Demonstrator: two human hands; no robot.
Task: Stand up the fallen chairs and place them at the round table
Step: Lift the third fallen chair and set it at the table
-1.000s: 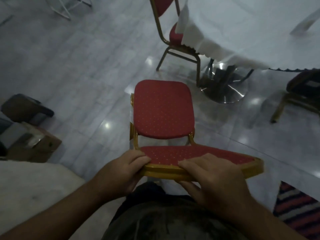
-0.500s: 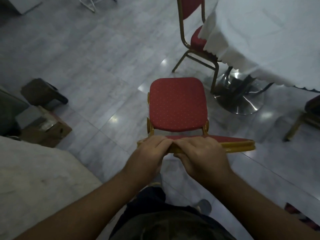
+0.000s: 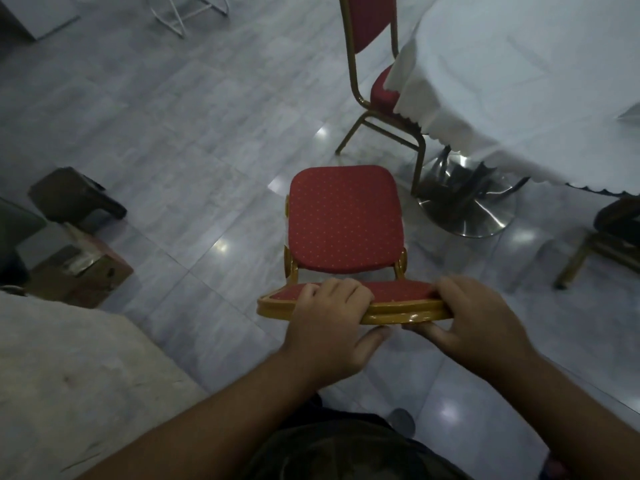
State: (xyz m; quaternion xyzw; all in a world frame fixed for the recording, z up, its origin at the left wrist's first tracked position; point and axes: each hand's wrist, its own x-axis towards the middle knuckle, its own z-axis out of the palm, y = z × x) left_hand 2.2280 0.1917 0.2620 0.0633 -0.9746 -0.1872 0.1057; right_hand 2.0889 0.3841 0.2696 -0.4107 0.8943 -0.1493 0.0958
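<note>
A red chair with a gold frame (image 3: pixel 344 220) stands upright right in front of me, seen from above, its seat facing the round table (image 3: pixel 526 81). My left hand (image 3: pixel 329 323) and my right hand (image 3: pixel 474 320) both grip the gold top edge of its backrest, side by side. The round table at the upper right wears a white cloth and rests on a shiny metal pedestal base (image 3: pixel 464 209). A second red chair (image 3: pixel 374 64) stands at the table, its seat tucked under the cloth.
A dark chair (image 3: pixel 609 233) stands at the right edge by the table. A cardboard box (image 3: pixel 83 268) and a dark object (image 3: pixel 72 195) lie on the floor at the left. A pale cloth-covered surface (image 3: pixel 69 375) fills the lower left. Grey tiled floor lies between.
The chair's backrest has tipped up from slanting toward me to standing level. My hands have slid apart along its top edge, and the view has shifted so the table sits closer.
</note>
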